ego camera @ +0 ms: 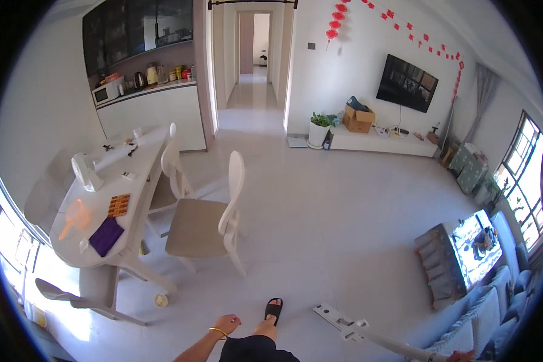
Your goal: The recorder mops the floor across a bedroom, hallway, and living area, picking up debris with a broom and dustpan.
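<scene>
My left hand, with a yellow bangle at the wrist, hangs above the floor near my sandalled foot, its fingers curled with nothing seen in them. At the bottom right my right hand is partly cut off by the picture's edge, closed around the end of a long pale pole. The pole runs down to a flat white mop-like head, which lies low by the floor, right of my foot. Its exact kind is not clear.
Left stands a white table with a fan, an orange colander-like item and a purple cloth, with chairs around it. A small round tub sits on the floor. Right are a cloth-covered table and a blue sofa. A hallway lies ahead.
</scene>
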`<state>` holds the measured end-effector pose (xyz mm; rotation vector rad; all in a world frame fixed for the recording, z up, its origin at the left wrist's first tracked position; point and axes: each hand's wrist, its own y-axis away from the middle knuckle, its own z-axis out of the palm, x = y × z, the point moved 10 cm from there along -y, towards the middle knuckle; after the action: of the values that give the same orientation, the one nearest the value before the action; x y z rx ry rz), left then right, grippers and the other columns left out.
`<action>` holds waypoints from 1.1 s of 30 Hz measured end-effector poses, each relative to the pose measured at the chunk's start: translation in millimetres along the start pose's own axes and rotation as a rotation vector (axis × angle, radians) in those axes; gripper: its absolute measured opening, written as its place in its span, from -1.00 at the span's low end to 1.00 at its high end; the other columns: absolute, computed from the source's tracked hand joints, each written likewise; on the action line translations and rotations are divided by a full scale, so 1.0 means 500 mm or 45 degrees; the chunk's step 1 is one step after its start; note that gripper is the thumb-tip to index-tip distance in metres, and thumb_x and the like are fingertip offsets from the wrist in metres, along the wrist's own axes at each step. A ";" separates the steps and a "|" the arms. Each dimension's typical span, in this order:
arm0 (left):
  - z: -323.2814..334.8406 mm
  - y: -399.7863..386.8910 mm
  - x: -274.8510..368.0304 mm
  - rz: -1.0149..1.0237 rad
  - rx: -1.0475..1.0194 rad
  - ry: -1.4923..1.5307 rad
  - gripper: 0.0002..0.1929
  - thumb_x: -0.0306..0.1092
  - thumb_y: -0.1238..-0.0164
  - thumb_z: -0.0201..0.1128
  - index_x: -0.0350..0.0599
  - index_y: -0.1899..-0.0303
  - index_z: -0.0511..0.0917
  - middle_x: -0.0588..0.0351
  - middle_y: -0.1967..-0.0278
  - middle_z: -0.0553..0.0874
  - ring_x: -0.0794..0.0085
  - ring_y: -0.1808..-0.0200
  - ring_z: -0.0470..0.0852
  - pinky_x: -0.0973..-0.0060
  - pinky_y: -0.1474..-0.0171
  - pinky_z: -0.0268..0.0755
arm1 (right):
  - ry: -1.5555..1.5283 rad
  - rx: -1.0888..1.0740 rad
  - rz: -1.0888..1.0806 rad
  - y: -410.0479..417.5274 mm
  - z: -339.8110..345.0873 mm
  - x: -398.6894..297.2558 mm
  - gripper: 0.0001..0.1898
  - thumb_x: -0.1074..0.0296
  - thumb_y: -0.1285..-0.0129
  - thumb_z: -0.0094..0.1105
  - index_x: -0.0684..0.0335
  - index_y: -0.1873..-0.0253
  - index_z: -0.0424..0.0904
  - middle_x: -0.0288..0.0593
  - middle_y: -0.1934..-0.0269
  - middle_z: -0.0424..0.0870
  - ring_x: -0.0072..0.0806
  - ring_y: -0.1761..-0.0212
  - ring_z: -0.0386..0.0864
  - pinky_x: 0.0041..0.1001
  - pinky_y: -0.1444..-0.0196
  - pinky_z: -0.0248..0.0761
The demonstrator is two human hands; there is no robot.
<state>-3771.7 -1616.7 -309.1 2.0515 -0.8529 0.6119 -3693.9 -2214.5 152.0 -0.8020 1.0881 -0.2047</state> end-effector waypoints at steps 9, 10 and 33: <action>-0.133 -0.338 0.635 0.703 -0.021 0.139 -0.74 -0.15 -0.21 0.07 -0.15 0.28 0.52 0.02 0.50 0.59 0.25 0.42 0.56 0.39 0.34 0.38 | -0.095 0.295 0.034 -0.035 0.360 -0.014 -0.77 0.33 -0.10 0.19 0.29 0.46 0.34 -0.28 0.70 0.25 -0.57 0.70 0.20 -0.59 0.68 0.09; -0.175 -0.331 0.760 0.751 -0.128 0.339 -0.78 -0.22 -0.26 0.07 -0.18 0.27 0.52 0.07 0.52 0.57 0.42 0.49 0.51 0.50 0.37 0.36 | -0.086 0.306 0.031 -0.037 0.402 -0.009 -0.77 0.34 -0.08 0.21 0.28 0.48 0.34 -0.28 0.70 0.25 -0.58 0.71 0.20 -0.59 0.69 0.09; -0.852 -0.503 1.491 2.495 -0.461 1.383 -0.90 -0.38 -0.26 0.05 -0.20 0.35 0.44 0.15 0.46 0.52 0.48 0.49 0.50 0.58 0.45 0.33 | -0.351 -0.342 0.108 0.003 1.730 0.227 -0.67 0.25 -0.06 0.00 0.12 0.72 0.16 -0.33 0.78 0.11 -0.55 0.74 0.09 -0.50 0.63 0.06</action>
<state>-3147.8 -1417.3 300.2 -0.2322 -1.7407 1.9769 -2905.4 -1857.7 260.9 -0.9894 0.8958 0.1245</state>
